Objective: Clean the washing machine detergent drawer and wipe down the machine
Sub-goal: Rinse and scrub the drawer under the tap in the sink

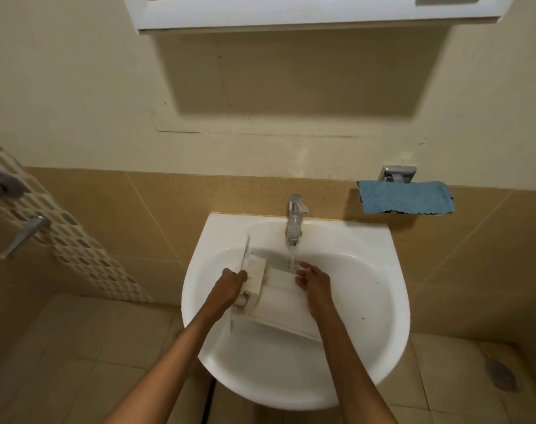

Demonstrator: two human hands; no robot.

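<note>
Detergent drawer (269, 289): it lay across the basin of the sink (382, 270), front panel toward 9 o'clock, back end under the water stream (292, 258) from the tap (295, 221) at 12 o'clock. My left grip (230, 284) was curled round the panel end. My right grip (314, 281) lay on the back end; I could not tell whether it clasped or only pressed. I judged the drawer light, stiff, hollow plastic, slippery when wet, its thin partitions breakable, and best held by its two ends. A blue cloth (405, 198) hung at 2 o'clock.

wall cabinet (315, 13) cut off by top edge, left hand (230, 284) fingertips hidden behind detergent drawer (279, 298) (front-panel end)
</note>
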